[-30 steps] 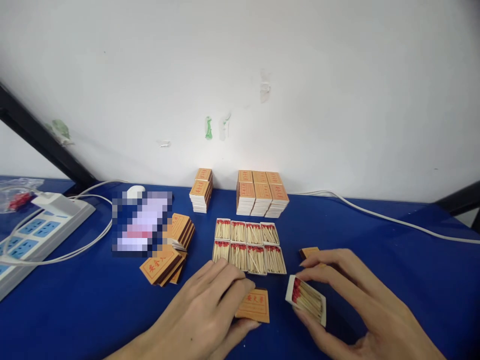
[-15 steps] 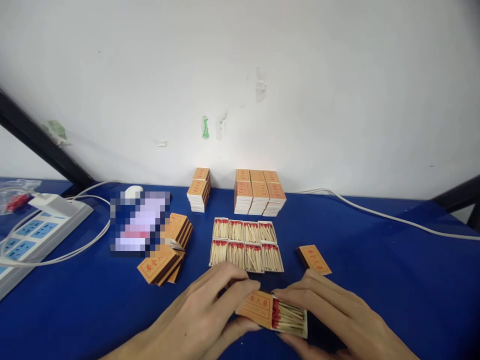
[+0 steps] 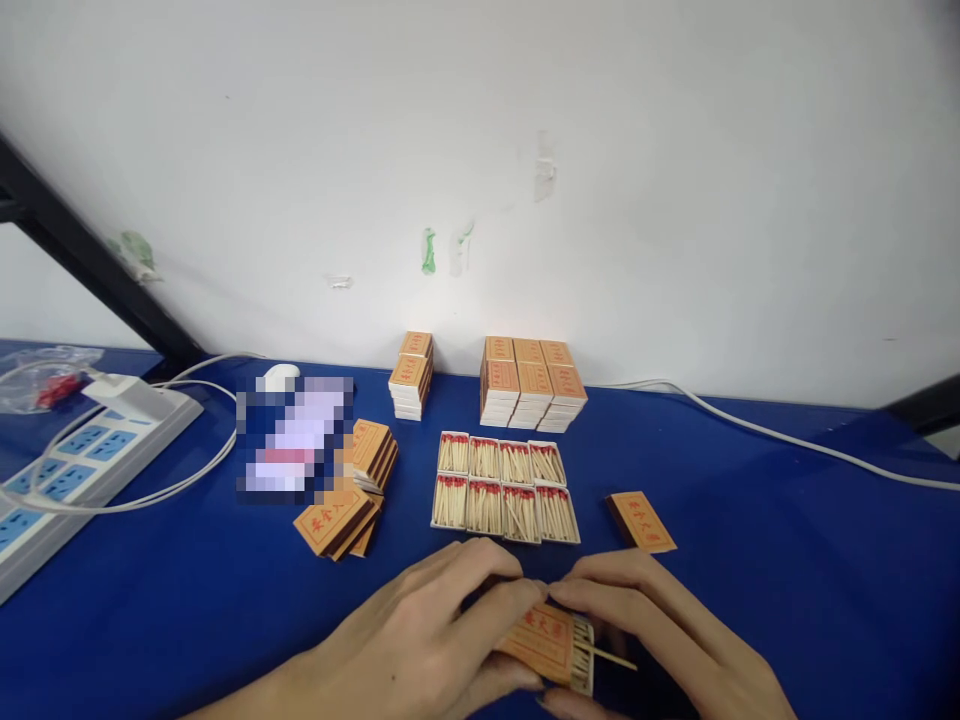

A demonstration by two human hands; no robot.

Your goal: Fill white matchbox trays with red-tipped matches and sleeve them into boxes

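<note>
A matchbox (image 3: pixel 541 645) with an orange label is gripped between both hands near the front of the table. My left hand (image 3: pixel 442 635) is closed around the sleeve. My right hand (image 3: pixel 660 625) pinches the box at its right end, thumb below and fingers above. Most of the tray lies inside the sleeve, with a short end showing. One match (image 3: pixel 616 660) sticks out of that end to the right. Just behind the hands, several open trays of red-headed matches (image 3: pixel 502 505) lie in two rows. Another orange sleeve (image 3: pixel 642 522) rests beyond my right hand.
Stacked matchboxes (image 3: pixel 532 385) and a smaller stack (image 3: pixel 411 375) stand against the wall. Loose orange sleeves (image 3: pixel 337 515) are piled at left. Further left are a blurred phone (image 3: pixel 300 435), a white mouse (image 3: pixel 281 377) and a power strip (image 3: pixel 97 450) with cables.
The tray has slid left into the sleeve, covering most of its matches. One match now juts out of the end. The view has shifted slightly left.
</note>
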